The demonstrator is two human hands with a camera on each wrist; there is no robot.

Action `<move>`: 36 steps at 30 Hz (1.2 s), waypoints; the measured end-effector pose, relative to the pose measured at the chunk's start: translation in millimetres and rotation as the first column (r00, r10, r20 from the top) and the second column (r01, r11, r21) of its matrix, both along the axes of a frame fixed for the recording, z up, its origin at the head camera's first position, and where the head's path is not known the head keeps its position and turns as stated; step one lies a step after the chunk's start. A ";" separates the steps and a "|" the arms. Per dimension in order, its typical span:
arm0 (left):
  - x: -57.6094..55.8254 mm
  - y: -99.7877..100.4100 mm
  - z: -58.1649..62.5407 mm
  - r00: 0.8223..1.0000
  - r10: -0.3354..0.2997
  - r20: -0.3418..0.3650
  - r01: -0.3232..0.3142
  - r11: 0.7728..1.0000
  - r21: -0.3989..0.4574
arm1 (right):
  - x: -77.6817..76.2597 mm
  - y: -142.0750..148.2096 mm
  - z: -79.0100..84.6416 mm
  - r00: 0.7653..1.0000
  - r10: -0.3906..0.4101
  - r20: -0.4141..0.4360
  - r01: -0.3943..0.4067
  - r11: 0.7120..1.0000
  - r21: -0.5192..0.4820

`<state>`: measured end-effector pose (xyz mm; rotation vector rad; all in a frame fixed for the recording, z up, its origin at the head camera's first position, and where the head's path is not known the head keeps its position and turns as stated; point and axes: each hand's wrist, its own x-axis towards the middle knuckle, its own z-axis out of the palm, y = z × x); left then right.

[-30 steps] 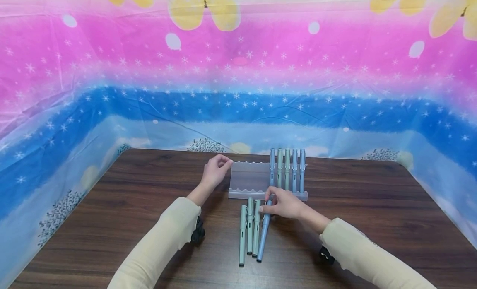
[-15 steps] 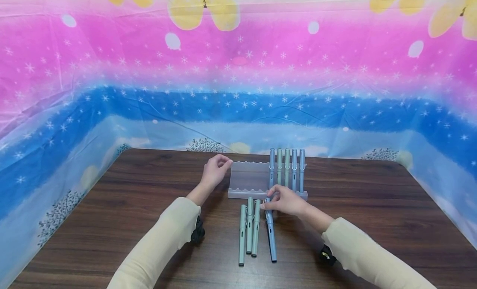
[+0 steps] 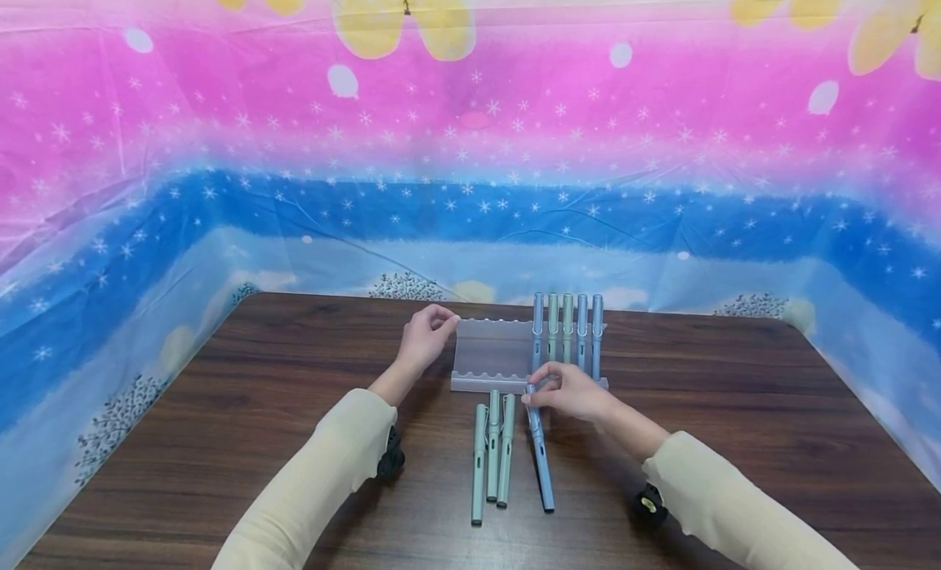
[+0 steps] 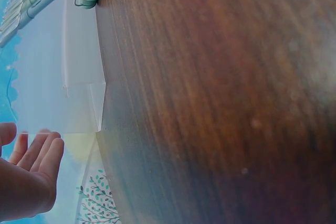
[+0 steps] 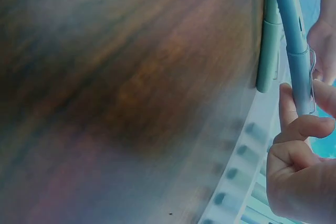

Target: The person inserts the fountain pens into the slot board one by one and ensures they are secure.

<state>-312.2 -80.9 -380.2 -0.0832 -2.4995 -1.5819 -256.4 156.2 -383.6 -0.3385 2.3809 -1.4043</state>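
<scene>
My right hand [image 3: 575, 394] pinches a blue pen [image 3: 541, 456] by its capped, clip end, in front of the rack. In the right wrist view the thumb and fingers meet around the cap of that blue pen [image 5: 295, 40]. The pen slants toward me, its other end near the tabletop. My left hand [image 3: 425, 339] holds the upper left corner of a translucent scalloped pen rack [image 3: 488, 349]; its fingers reach the rack's edge in the left wrist view. Several blue and green pens [image 3: 553, 329] stand side by side in the rack's right half.
Three green pens [image 3: 479, 464] lie close together on the dark wooden table [image 3: 294, 472], just in front of the rack and left of the blue pen. A patterned pink and blue cloth [image 3: 470, 170] hangs behind and along both sides.
The blue pen has come away from the green ones; its lower end has swung right and slightly up. My right hand has shifted slightly right and back toward the rack. My left hand stays put.
</scene>
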 end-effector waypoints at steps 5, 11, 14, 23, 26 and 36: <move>0.1 -0.2 0.2 1.000 0.001 -0.001 -0.001 1.000 -0.006 | -2.2 3.2 5.1 0.999 0.043 -0.024 -0.044 0.998 -0.044; -0.5 0.0 -0.4 1.000 0.003 0.005 -0.003 1.000 0.003 | -5.0 5.7 10.2 0.998 0.038 -0.050 -0.042 0.997 -0.067; -0.4 0.0 0.0 1.000 0.004 0.003 -0.004 1.000 0.002 | -6.2 5.6 13.0 0.998 0.030 -0.057 -0.034 0.997 -0.069; 0.2 0.1 0.7 1.000 -0.004 -0.003 0.004 1.000 0.001 | -9.6 5.8 25.4 0.996 0.003 -0.088 -0.013 0.993 -0.121; 0.2 0.1 0.7 1.000 -0.005 0.000 0.005 1.000 0.002 | -11.6 5.9 29.5 0.994 -0.001 -0.113 -0.015 0.990 -0.138; 0.2 -0.2 0.5 1.000 -0.007 0.001 0.007 1.000 0.008 | -18.8 4.1 42.6 0.981 -0.041 -0.190 0.017 0.992 -0.122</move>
